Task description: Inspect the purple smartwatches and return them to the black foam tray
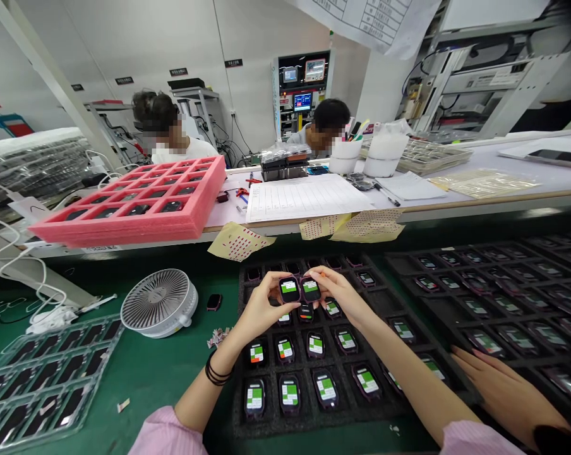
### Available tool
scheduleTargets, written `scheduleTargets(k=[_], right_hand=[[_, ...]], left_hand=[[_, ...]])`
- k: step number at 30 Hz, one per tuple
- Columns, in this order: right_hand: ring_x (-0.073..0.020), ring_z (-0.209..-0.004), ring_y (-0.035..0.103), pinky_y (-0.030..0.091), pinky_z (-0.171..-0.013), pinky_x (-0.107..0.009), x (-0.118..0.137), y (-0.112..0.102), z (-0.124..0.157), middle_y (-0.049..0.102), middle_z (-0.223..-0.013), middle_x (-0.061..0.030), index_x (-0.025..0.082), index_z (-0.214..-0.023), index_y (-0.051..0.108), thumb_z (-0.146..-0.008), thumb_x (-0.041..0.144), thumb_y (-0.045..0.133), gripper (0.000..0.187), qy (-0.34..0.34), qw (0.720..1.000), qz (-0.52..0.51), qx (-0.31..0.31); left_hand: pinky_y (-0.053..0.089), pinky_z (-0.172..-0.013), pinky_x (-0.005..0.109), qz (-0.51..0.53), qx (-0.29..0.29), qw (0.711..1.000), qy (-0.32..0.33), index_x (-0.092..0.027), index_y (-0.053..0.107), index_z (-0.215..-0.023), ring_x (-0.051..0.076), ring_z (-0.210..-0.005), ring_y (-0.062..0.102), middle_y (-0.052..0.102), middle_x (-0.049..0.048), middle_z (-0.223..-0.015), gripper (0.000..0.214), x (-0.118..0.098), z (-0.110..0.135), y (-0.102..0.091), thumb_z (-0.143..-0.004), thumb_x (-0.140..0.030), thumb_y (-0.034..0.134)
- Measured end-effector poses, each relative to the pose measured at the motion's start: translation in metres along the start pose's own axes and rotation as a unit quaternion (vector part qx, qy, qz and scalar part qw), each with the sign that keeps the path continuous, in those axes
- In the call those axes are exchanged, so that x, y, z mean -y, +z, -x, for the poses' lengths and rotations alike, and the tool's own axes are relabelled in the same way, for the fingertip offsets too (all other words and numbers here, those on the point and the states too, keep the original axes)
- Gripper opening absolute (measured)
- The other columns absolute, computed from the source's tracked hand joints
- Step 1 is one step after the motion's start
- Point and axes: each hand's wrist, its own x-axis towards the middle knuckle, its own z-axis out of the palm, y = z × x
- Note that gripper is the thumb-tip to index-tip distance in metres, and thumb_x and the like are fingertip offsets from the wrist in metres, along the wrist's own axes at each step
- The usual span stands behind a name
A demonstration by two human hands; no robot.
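Note:
My left hand (268, 303) grips a purple-rimmed smartwatch body (290, 289) between thumb and fingers, its lit screen showing green and white blocks. Close beside it, my right hand (337, 291) pinches a second smartwatch body (311, 289) with a similar screen. Both are held over a black foam tray (309, 424). Rows of watch bodies lie in its pockets, such as a lit watch (326, 388) in the front row. Just under my hands, another watch (306, 312) is partly hidden. Some far pockets hold watches too.
A co-worker's hand (508, 388) rests by a second black tray (432, 309) at right. Left are a grey fan (160, 300), a lone watch (214, 302) and a clear plastic tray (93, 385). A pink foam tray (186, 224) sits on the shelf; two people work beyond.

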Motion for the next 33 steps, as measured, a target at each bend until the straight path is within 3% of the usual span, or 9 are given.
scheduleTargets(k=[6, 10, 15, 18, 23, 27, 33], right_hand=[[-0.0127, -0.052, 0.059, 0.044, -0.041, -0.021, -0.012, 0.007, -0.001, 0.056, -0.064, 0.0026, 0.019, -0.096, 0.059, -0.078, 0.056, 0.060, 0.041, -0.008, 0.999, 0.026, 0.042], [-0.0132, -0.060, 0.060, 0.051, -0.045, -0.023, -0.022, 0.008, -0.002, 0.057, -0.076, 0.0003, 0.020, -0.107, 0.059, -0.079, 0.052, 0.062, 0.043, -0.026, 0.998, 0.054, 0.033], [-0.0104, -0.055, 0.058, 0.054, -0.052, -0.026, -0.017, 0.012, 0.007, 0.061, -0.087, -0.0005, 0.022, -0.121, 0.055, -0.082, 0.044, 0.061, 0.045, -0.029, 0.990, 0.135, 0.033], [-0.0135, -0.066, 0.063, 0.055, -0.061, -0.028, -0.005, 0.012, 0.013, 0.063, -0.090, -0.0017, 0.022, -0.120, 0.056, -0.079, 0.041, 0.065, 0.046, -0.039, 0.989, 0.133, 0.045], [-0.0196, -0.099, 0.063, 0.050, -0.089, -0.033, 0.009, 0.009, 0.014, 0.066, -0.103, -0.0040, 0.023, -0.111, 0.062, -0.072, 0.038, 0.074, 0.044, -0.035, 0.994, 0.020, 0.103], [-0.0195, -0.098, 0.063, 0.051, -0.086, -0.033, 0.008, 0.008, 0.015, 0.068, -0.105, -0.0050, 0.022, -0.110, 0.064, -0.071, 0.040, 0.075, 0.045, 0.003, 0.991, -0.036, 0.131], [-0.0169, -0.093, 0.065, 0.050, -0.087, -0.031, 0.007, 0.006, 0.018, 0.069, -0.102, -0.0048, 0.021, -0.106, 0.065, -0.068, 0.038, 0.079, 0.044, -0.021, 0.990, -0.032, 0.136]], left_hand=[[0.046, -0.083, 0.035, -0.191, -0.015, 0.976, 0.104, -0.023, 0.057, -0.114, 0.023, -0.098, 0.054, 0.058, 0.0076, -0.107, 0.047, 0.003, 0.000, 0.003, -0.073, -0.034, 0.076], [0.043, -0.094, 0.041, -0.286, -0.009, 0.947, 0.144, -0.023, 0.056, -0.117, 0.026, -0.110, 0.051, 0.056, 0.0092, -0.117, 0.046, 0.011, -0.002, 0.006, -0.074, -0.022, 0.074], [0.046, -0.090, 0.043, -0.352, 0.003, 0.921, 0.167, -0.021, 0.053, -0.119, 0.028, -0.111, 0.055, 0.060, 0.0101, -0.121, 0.048, 0.018, 0.000, 0.008, -0.075, -0.015, 0.070], [0.047, -0.087, 0.042, -0.333, -0.022, 0.921, 0.203, -0.021, 0.056, -0.116, 0.026, -0.107, 0.058, 0.064, 0.0087, -0.116, 0.044, 0.013, 0.000, 0.006, -0.074, -0.015, 0.069], [0.048, -0.089, 0.043, -0.231, -0.066, 0.933, 0.266, -0.021, 0.059, -0.113, 0.025, -0.103, 0.059, 0.066, 0.0082, -0.109, 0.048, 0.000, -0.001, 0.002, -0.068, -0.018, 0.075], [0.047, -0.094, 0.046, -0.201, -0.067, 0.933, 0.290, -0.021, 0.059, -0.116, 0.026, -0.109, 0.057, 0.065, 0.0096, -0.114, 0.049, -0.003, 0.000, 0.002, -0.069, -0.019, 0.075], [0.046, -0.098, 0.046, -0.189, -0.054, 0.930, 0.311, -0.022, 0.057, -0.119, 0.026, -0.116, 0.055, 0.064, 0.0094, -0.119, 0.053, 0.001, 0.001, 0.005, -0.070, -0.015, 0.074]])
